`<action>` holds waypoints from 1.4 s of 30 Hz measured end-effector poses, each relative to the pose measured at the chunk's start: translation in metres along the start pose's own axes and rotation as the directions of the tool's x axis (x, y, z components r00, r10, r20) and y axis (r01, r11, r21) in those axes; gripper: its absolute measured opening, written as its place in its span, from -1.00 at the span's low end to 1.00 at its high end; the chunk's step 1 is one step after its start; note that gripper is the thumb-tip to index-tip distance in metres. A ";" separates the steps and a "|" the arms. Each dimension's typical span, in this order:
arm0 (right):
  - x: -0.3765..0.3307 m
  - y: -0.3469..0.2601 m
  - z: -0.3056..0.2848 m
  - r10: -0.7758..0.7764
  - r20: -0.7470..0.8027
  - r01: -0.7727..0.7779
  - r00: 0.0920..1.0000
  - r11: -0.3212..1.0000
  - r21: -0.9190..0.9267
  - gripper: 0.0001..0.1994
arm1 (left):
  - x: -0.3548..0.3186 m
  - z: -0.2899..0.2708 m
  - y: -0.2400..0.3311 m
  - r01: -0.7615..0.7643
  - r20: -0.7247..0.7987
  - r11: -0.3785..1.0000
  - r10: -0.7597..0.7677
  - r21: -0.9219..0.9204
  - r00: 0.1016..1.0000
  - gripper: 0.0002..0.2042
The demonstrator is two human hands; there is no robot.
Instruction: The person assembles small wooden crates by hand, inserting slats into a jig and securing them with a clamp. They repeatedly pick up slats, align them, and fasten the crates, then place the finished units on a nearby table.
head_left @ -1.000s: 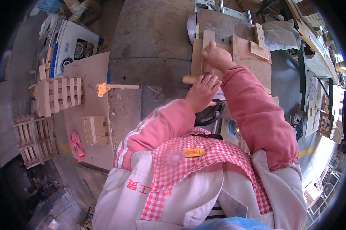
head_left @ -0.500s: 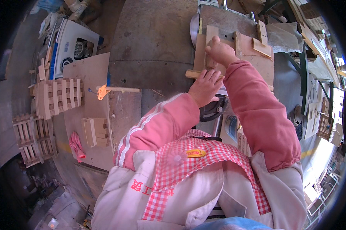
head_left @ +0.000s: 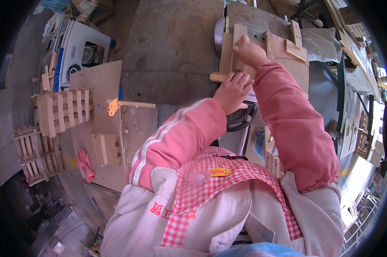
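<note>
Just beside the round blade (head_left: pixel 219 36) on the metal bench (head_left: pixel 172 47), the right hand (head_left: pixel 252 52) has its grip closed on a narrow wooden strip (head_left: pixel 239 31), and nearer the body the left hand (head_left: pixel 232 93) lies open, fingers over a wooden crosspiece (head_left: pixel 217 77).

At 3 o'clock: smooth grey floor (head_left: pixel 320 98). Between 3 and 4: yellow painted floor line (head_left: pixel 347 172), just beside a glaring white patch of light (head_left: pixel 358 180). Toward 2–3: dark-green metal bench frame (head_left: pixel 342 92). At 10: white boxy machine cabinet (head_left: pixel 82 36), blue-edged. Brightest along 2–4 o'clock; dimmer, with dark clutter (head_left: pixel 35 210) too unclear to identify, near 8.
</note>
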State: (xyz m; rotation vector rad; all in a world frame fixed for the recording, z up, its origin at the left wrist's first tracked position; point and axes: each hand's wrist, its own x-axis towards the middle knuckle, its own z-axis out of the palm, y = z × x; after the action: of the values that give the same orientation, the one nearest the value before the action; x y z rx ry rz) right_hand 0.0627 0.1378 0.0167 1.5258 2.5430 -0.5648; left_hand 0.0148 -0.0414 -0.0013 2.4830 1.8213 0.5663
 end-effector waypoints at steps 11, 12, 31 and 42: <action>0.030 0.010 0.001 0.027 -0.017 -0.027 0.999 1.000 0.007 -0.48 | 0.020 0.002 -0.014 0.005 -0.023 1.000 -0.005 0.005 1.000 -0.26; 0.036 0.013 0.004 -0.018 -0.009 0.018 1.000 0.999 -0.027 -0.48 | 0.021 0.003 -0.015 0.005 -0.022 1.000 -0.004 0.014 1.000 -0.26; 0.042 0.001 -0.010 0.106 0.049 -0.105 0.993 0.994 -0.022 -0.46 | 0.032 0.002 -0.025 0.008 -0.017 0.994 -0.010 -0.109 1.000 -0.34; -0.058 -0.011 0.013 0.042 0.026 -0.042 0.999 0.999 0.023 -0.51 | -0.043 -0.009 0.032 0.002 0.007 0.988 -0.001 -0.152 1.000 -0.31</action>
State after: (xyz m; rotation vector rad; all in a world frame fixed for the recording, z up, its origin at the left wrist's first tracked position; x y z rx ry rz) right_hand 0.0803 0.0806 0.0238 1.5654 2.4882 -0.6072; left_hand 0.0305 -0.0929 0.0024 2.3812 1.7070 0.6683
